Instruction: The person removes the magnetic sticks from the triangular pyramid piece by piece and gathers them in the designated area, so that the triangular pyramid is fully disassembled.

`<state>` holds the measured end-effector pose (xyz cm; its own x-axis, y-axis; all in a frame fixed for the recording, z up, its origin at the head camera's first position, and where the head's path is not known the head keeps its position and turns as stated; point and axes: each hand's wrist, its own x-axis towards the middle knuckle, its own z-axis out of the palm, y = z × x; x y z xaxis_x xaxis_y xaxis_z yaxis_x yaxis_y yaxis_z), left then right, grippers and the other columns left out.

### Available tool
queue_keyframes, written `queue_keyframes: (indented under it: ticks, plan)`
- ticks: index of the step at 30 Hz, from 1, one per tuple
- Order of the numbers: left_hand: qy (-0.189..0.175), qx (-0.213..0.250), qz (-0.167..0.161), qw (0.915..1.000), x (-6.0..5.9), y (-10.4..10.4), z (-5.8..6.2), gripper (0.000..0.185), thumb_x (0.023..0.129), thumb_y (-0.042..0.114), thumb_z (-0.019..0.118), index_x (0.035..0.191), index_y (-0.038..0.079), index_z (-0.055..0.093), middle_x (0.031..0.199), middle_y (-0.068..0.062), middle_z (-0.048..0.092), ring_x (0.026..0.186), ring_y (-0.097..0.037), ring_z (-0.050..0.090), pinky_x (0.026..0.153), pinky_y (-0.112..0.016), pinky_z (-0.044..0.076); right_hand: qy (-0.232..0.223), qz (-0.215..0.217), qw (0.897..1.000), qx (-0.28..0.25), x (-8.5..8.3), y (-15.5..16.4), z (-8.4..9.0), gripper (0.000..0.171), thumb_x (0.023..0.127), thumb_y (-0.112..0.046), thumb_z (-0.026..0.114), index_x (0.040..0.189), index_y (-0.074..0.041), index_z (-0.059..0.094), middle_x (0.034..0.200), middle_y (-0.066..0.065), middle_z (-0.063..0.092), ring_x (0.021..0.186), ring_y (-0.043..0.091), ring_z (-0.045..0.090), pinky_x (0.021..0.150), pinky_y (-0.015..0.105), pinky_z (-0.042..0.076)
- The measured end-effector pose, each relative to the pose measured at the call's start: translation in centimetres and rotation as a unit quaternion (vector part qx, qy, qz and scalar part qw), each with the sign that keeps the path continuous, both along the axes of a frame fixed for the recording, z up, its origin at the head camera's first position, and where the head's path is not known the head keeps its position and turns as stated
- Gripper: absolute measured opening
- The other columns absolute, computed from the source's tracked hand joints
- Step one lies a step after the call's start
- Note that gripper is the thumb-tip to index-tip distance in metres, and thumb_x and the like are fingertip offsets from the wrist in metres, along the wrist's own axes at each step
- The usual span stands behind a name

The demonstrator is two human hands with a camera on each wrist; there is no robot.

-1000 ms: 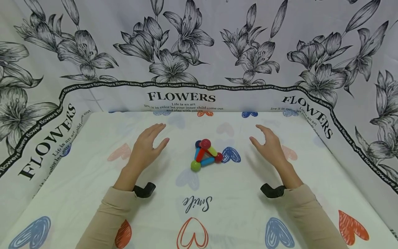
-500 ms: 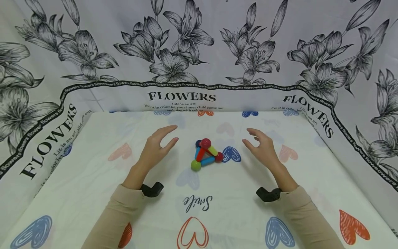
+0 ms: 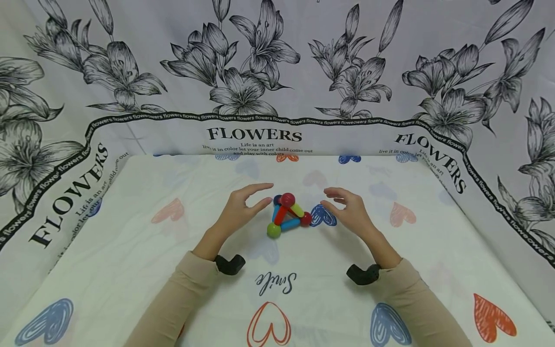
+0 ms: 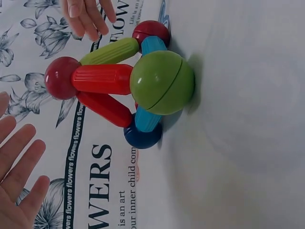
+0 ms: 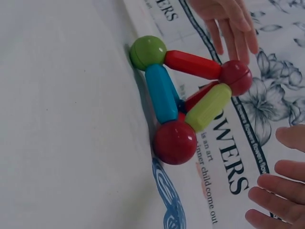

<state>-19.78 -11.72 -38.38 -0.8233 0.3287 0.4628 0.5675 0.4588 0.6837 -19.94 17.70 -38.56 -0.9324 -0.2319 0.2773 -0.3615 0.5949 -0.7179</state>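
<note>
A small pyramid of magnetic rods and balls (image 3: 289,224) stands on the cloth in the middle of the head view. Its green ball (image 4: 162,82) is nearest in the left wrist view, with blue rods at the base. A red ball (image 5: 236,78) tops it, joined by red and yellow-green rods. My left hand (image 3: 238,207) hovers just left of the pyramid, thumb and fingers apart, holding nothing. On the other side my right hand (image 3: 350,209) is a little farther off, fingers loosely bent around air. Contact between the left thumb and the pyramid cannot be made out.
White cloth printed with hearts (image 3: 269,325) covers the table. A flower-printed curtain (image 3: 256,91) rises behind and along both sides. Black wrist camera mounts (image 3: 231,264) sit under both wrists.
Both hands have moved inward toward the pyramid, the left hand moving rightward and the right hand leftward. The pyramid has stayed in place.
</note>
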Motion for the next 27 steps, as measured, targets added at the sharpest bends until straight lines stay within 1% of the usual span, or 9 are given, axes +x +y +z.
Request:
queue_keyframes:
  ticks: [5, 10, 15, 19, 24, 27]
  plan:
    - [-0.024, 0.008, -0.011, 0.9996, -0.3, 0.8, -0.2, 0.041, 0.087, 0.017, 0.071, 0.126, 0.008, 0.063, 0.128, -0.009, 0.067, 0.124, -0.025, 0.06, 0.109, -0.044, 0.046, -0.026, 0.027, 0.999, -0.023, -0.1, -1.1, -0.3, 0.036, 0.089, -0.013, 0.068, 0.122, 0.001, 0.061, 0.123, 0.024, 0.065, 0.115, 0.036, 0.063, 0.098, 0.049, 0.052]
    - [-0.057, 0.004, -0.017, 0.9982, -0.6, 1.6, -0.5, 0.047, 0.084, 0.021, 0.074, 0.128, 0.009, 0.062, 0.13, -0.008, 0.066, 0.128, -0.025, 0.058, 0.111, -0.046, 0.044, -0.057, 0.051, 0.996, -0.046, -0.4, -2.1, -0.9, 0.039, 0.088, -0.012, 0.069, 0.123, 0.003, 0.06, 0.124, 0.025, 0.064, 0.114, 0.037, 0.063, 0.097, 0.048, 0.053]
    - [-0.076, 0.004, -0.022, 0.9969, -0.9, 2.1, -0.6, 0.049, 0.084, 0.021, 0.075, 0.129, 0.008, 0.061, 0.131, -0.009, 0.065, 0.13, -0.026, 0.056, 0.112, -0.047, 0.042, -0.091, 0.073, 0.99, -0.077, -0.9, -3.1, -1.3, 0.039, 0.089, -0.013, 0.069, 0.123, 0.002, 0.061, 0.124, 0.023, 0.065, 0.114, 0.036, 0.064, 0.096, 0.042, 0.054]
    - [-0.092, 0.011, -0.034, 0.9952, -1.3, 2.4, -0.7, 0.05, 0.083, 0.019, 0.075, 0.13, 0.008, 0.06, 0.132, -0.009, 0.064, 0.13, -0.025, 0.056, 0.113, -0.047, 0.041, -0.106, 0.085, 0.986, -0.101, -1.1, -3.7, -1.6, 0.037, 0.088, -0.011, 0.068, 0.122, 0.003, 0.062, 0.122, 0.024, 0.065, 0.114, 0.036, 0.064, 0.095, 0.039, 0.055]
    - [-0.099, 0.015, -0.049, 0.9937, -1.6, 2.6, -1.1, 0.05, 0.082, 0.018, 0.075, 0.129, 0.006, 0.061, 0.131, -0.01, 0.065, 0.129, -0.026, 0.057, 0.114, -0.047, 0.04, -0.121, 0.088, 0.983, -0.103, -1.3, -4.5, -2.0, 0.037, 0.089, -0.012, 0.068, 0.122, 0.002, 0.062, 0.124, 0.023, 0.065, 0.114, 0.037, 0.064, 0.096, 0.042, 0.055]
    - [-0.097, 0.016, -0.056, 0.9936, -1.7, 2.8, -1.1, 0.048, 0.083, 0.016, 0.075, 0.128, 0.006, 0.062, 0.13, -0.011, 0.065, 0.128, -0.026, 0.057, 0.113, -0.047, 0.041, -0.113, 0.094, 0.984, -0.1, -1.5, -5.0, -2.3, 0.037, 0.089, -0.012, 0.068, 0.122, 0.003, 0.063, 0.123, 0.023, 0.066, 0.113, 0.037, 0.064, 0.096, 0.044, 0.055]
